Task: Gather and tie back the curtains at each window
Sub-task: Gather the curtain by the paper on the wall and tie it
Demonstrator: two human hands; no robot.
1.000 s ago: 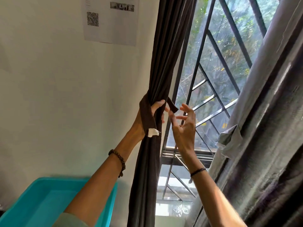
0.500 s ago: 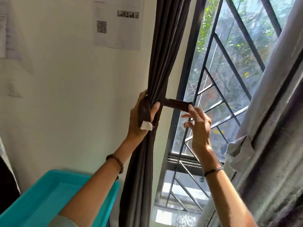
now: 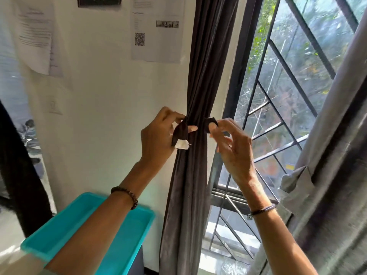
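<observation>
Dark curtain [image 3: 190, 175] gathered in narrow bunch beside window frame [image 3: 236, 80]. Left hand [image 3: 158, 135] pinches one end of tie strap [image 3: 180, 133], white tag at its tip. Right hand [image 3: 232, 147] pinches other end between thumb and forefinger, other fingers loosely curled. Turquoise bin [image 3: 65, 225] below left arm.

Strong daylight comes through the window [image 3: 288, 92] beside the right hand [image 3: 232, 147] and brightens the white wall [image 3: 111, 108] past the left hand [image 3: 156, 139]. Low below the hands the outdoor view blows out white. The gray curtain [image 3: 337, 175] far right and the turquoise bin [image 3: 59, 217] smear with motion blur, and verticals lean near the edges.
</observation>
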